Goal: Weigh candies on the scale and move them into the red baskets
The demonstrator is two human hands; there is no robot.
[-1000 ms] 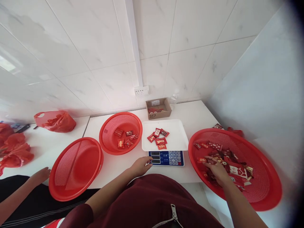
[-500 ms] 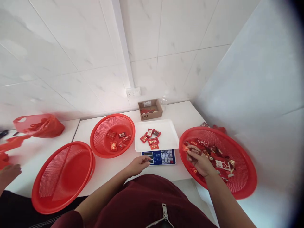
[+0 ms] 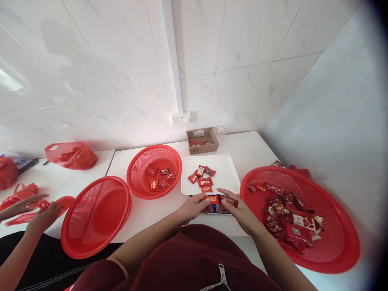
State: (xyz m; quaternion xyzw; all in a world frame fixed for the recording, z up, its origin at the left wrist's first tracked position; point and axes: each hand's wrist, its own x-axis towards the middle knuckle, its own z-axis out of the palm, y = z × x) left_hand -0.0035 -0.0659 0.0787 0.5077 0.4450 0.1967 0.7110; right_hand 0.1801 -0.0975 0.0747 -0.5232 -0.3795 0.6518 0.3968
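wrapped sweets [image 3: 214, 199]: two held, two fives laid out, one heap beyond counting

head view: two sweets are in the person's hands, end to end, above a blue scale panel [image 3: 215, 207] that they partly hide. the left hand [image 3: 190, 208] has thumb and fingers clamped on the orange-red one, which bears pale print. the right hand [image 3: 242, 214] pinches the dark red one [image 3: 228, 201], its lettering too small to read, index finger stretched apart from the thumb.

five sweets lie on the one white tray [image 3: 226, 169]: three red, some marked in white or yellow, one dark brown-red, one orange-red. five more sit in the middle basket [image 3: 142, 161], glossy and flat, a spotted one among them. there are three red mesh baskets; the right basket [image 3: 332, 226] holds an overlapping pile in red, brown, white and gold, and the left basket [image 3: 110, 218] stands nearest a co-worker, whose two hands [image 3: 47, 216] handle a red plastic bag [image 3: 65, 202]. one carton [image 3: 203, 148] behind the tray holds red packets, too small to count.
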